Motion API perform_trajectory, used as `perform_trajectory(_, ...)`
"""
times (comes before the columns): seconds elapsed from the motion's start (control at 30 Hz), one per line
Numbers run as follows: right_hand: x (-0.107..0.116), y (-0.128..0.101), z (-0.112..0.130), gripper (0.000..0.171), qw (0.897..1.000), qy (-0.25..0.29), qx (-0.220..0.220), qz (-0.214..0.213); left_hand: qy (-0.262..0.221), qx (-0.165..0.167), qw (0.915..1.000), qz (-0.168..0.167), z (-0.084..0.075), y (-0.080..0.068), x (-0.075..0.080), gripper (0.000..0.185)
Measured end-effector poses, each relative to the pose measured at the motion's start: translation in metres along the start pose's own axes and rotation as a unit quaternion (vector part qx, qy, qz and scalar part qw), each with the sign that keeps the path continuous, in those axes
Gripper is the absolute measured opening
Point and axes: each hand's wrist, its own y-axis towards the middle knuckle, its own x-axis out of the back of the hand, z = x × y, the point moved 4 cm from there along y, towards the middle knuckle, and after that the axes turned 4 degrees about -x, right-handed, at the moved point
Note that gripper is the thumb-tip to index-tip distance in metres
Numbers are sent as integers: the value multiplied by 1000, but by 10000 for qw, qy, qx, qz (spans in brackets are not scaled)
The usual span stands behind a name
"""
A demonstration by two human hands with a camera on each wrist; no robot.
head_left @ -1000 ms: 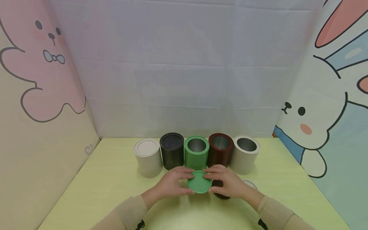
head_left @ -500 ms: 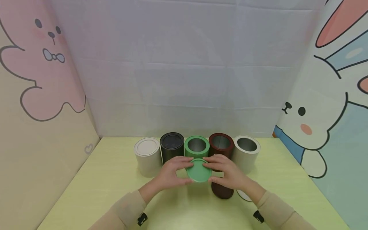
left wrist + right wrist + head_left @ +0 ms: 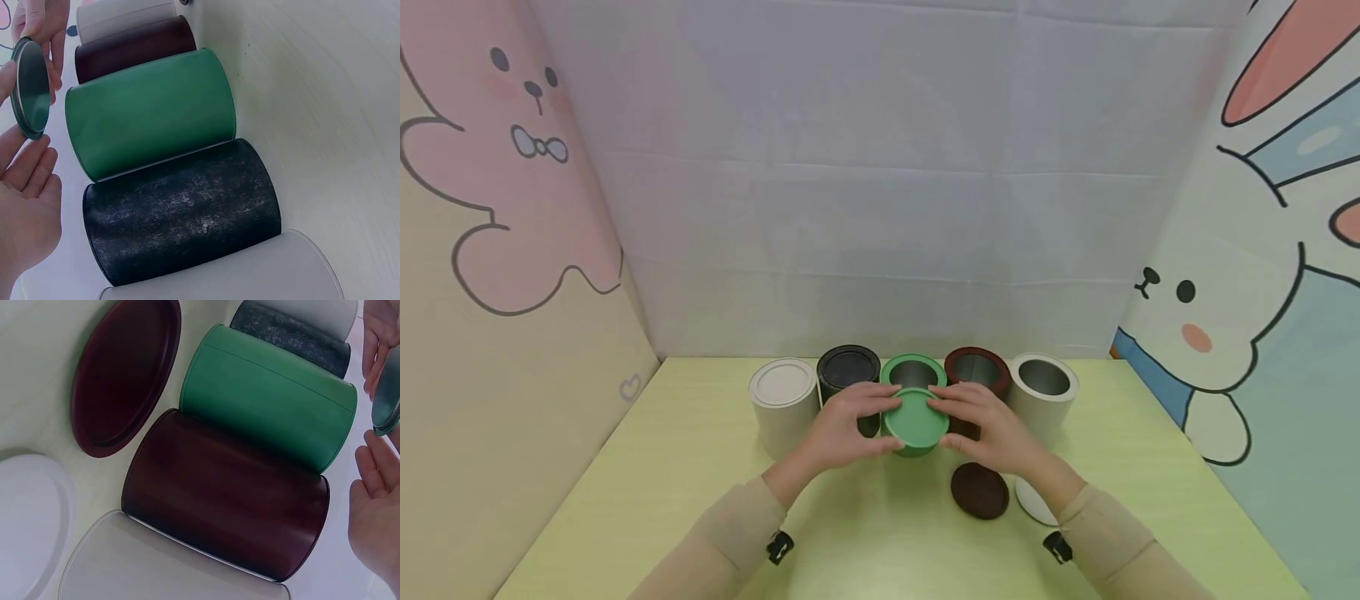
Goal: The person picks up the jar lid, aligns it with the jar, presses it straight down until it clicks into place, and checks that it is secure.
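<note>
Between both hands a round green lid [image 3: 915, 418] is held up by its edge, in front of and above the open green can [image 3: 913, 367]. My left hand [image 3: 847, 427] grips its left side, thumb at the near edge and fingers at the far edge. On the opposite side my right hand [image 3: 989, 429] holds it the same way. From the left wrist view, the lid's underside [image 3: 34, 84] shows, apart from the upright green can [image 3: 150, 112]. The right wrist view catches only part of the lid [image 3: 389, 394] at its right edge.
Beside the green can stand a lidded white can [image 3: 783, 408], a lidded black can [image 3: 848, 369], an open dark red can [image 3: 977, 367] and an open white can [image 3: 1043, 400]. A dark red lid [image 3: 980, 491] and a white lid [image 3: 1034, 502] lie nearer on the table [image 3: 880, 550].
Both hands have carried the green lid forward from the near table area to the green can. The dark red and white lids, partly covered by the right arm before, show more now.
</note>
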Motion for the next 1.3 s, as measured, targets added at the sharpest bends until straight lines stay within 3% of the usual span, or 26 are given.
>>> perform_trajectory(0.33,-2,9,-8,67,9994,2,-326,-96,245,123,9995,-142,4,7,1,58)
perform_trajectory(0.53,-1,17,-19,66,9989,-17,-433,-188,328,268,9989,-217,13,15,2,58)
perform_trajectory(0.73,-1,24,-29,58,9977,-149,-654,4,464,429,9980,-42,19,21,2,59)
perform_trajectory(0.97,-1,33,-38,60,9952,-278,-889,306,590,548,9967,127,25,29,1,59)
perform_trajectory(1.3,-2,43,-45,57,9908,-283,-1126,696,602,1034,9910,600,39,37,0,58)
